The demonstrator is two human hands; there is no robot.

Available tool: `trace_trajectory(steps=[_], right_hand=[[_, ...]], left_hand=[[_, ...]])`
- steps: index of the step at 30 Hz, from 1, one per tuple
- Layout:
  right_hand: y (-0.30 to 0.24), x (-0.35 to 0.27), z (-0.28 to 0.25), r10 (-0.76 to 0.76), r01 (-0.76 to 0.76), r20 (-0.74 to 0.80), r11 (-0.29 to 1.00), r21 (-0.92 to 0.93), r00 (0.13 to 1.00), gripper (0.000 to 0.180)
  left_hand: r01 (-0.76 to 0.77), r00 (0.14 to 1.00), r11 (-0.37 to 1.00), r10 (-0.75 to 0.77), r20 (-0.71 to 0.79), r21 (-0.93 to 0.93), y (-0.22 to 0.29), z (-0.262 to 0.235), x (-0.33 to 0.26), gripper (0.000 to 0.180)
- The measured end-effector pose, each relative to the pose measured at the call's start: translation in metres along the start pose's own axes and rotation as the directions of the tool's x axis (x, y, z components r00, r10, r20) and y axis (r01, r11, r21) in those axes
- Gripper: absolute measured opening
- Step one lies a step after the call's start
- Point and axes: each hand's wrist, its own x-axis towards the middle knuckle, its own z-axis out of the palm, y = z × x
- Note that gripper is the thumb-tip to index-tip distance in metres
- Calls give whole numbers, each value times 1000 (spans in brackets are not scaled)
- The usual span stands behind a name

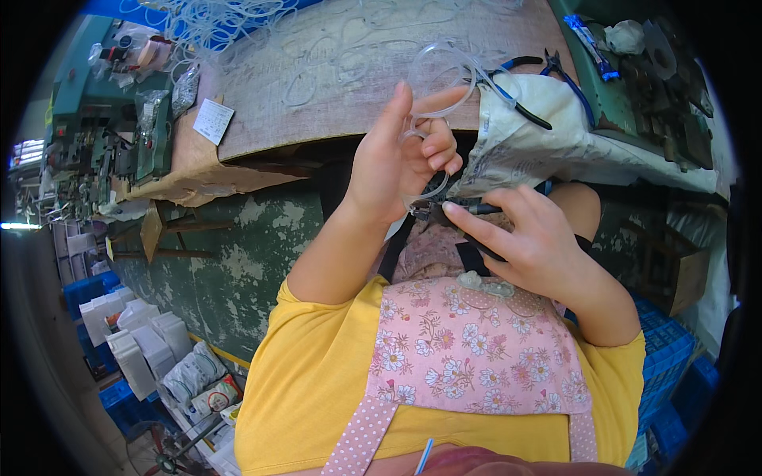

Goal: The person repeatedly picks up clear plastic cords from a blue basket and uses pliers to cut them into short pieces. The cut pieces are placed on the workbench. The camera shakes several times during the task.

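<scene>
clear plastic tube (444, 67) loops up from the left hand (401, 163). the hand is partly closed: its lower fingers curl in around the tube, and its pointer finger sticks straight up. the tube curves above the hand, over the edge of the brown work table (333, 55), and bends down below the fingers too. the right hand (528, 238) is closed around a small dark cutting tool (452, 209), with its pointer finger lying along the top. the tool's tip sits just under the left hand, right by the tube. both hands are close together in front of a yellow shirt (317, 381) and a pink flowery apron (476, 349). black and blue pliers (540, 79) lie on a white cloth (540, 135) behind.
</scene>
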Motion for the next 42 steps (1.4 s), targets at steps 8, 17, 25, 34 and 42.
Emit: trace_trajectory(steps=[8, 17, 25, 34, 42], right_hand=[[14, -1, -2, 131, -267, 241, 648, 713, 962, 66], [6, 1, -2, 7, -8, 8, 987, 161, 1000, 68], [18, -3, -9, 92, -387, 386, -12, 922, 918, 76], [1, 3, 11, 477, 28, -142, 239, 971, 867, 86], [-8, 0, 17, 146, -135, -102, 985, 112, 984, 71]], left_hand=[[34, 998, 997, -30, 58, -67, -1, -2, 4, 67], [100, 988, 989, -85, 131, -113, -7, -13, 6, 76], [-651, 315, -407, 623, 716, 641, -59, -63, -3, 126], [-603, 789, 797, 603, -120, 45, -43, -38, -2, 75], [-564, 823, 772, 555, -124, -292, -24, -19, -11, 79]])
